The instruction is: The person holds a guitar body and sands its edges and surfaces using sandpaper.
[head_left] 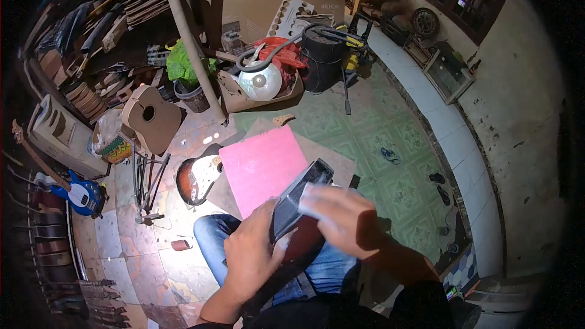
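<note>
A woven basket holds pale plastic; a dark bin bears a green bag. The left hand's fingers clasp a black block above the lap; behind, an open carton holds a white disc and red plastic. The right hand's blurred fingers overlap the block; their grip I cannot tell. Rubbing seems in hand; each stroke calls for a steady left hold.

Long, dark grey-black, straight-edged block, pale scuffs on surface, slanting away to right, aloft in left hand.
</note>
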